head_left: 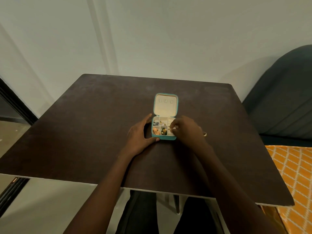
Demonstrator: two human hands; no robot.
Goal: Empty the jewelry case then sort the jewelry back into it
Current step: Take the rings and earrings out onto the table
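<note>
A small teal jewelry case (164, 139) lies open near the middle of the dark brown worktop (84, 132), its lid (165, 105) folded back flat away from the person, cream lining up, with three small tabs in a row. The base is split into compartments: silver-grey pieces (156, 123) at far left, gold pieces (162, 123) beside them, orange-gold earrings (156, 130) at near left, and green-and-gold pieces (163, 131) next to those. The long right-hand section holds cream ring rolls. The left hand (138, 136) is spread, fingers straight along the case's left side and thumb touching its near corner. The right hand (184, 129) has fingers curled over the right section, fingertips (171, 128) pinching at the rolls; what they hold is too small to tell. A gold ring (204, 133) lies on the worktop just right of that hand
</note>
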